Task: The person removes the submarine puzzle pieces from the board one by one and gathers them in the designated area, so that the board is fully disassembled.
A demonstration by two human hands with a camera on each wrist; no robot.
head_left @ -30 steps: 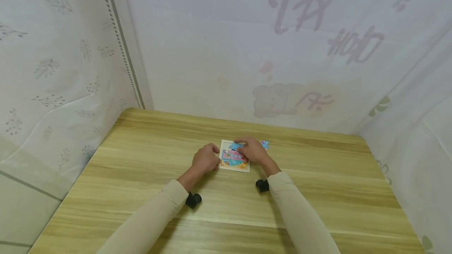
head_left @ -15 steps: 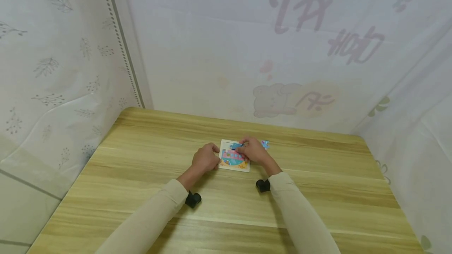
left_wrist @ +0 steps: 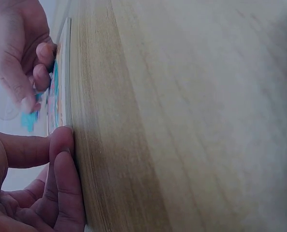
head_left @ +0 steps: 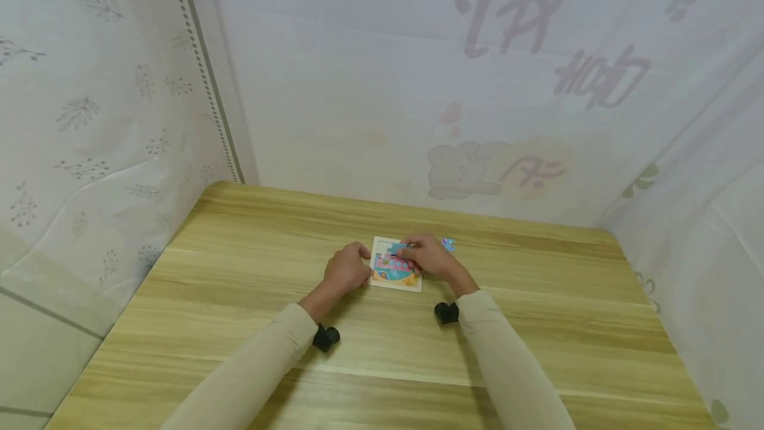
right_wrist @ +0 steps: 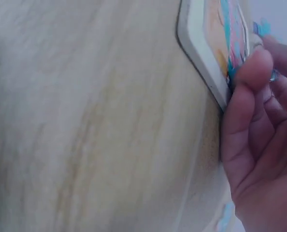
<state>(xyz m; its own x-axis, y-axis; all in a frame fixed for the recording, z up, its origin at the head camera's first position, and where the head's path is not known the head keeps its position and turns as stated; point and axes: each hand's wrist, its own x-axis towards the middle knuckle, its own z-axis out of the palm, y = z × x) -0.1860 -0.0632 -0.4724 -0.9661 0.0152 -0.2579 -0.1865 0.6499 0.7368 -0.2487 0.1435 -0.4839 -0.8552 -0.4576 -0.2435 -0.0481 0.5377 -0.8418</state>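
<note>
Blue piece [left_wrist: 30, 120] pinched in my right grip [head_left: 432, 257], over the board's [head_left: 396, 286] far half; left grip [head_left: 347, 268] holds its left edge. I'd lower it level, edges lined up.

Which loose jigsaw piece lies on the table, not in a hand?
The purple-marked jigsaw piece right of the puzzle board; the turquoise piece is pinched by the right hand.

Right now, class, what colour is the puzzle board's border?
The border is off-white, shown best in the right wrist view.
</note>
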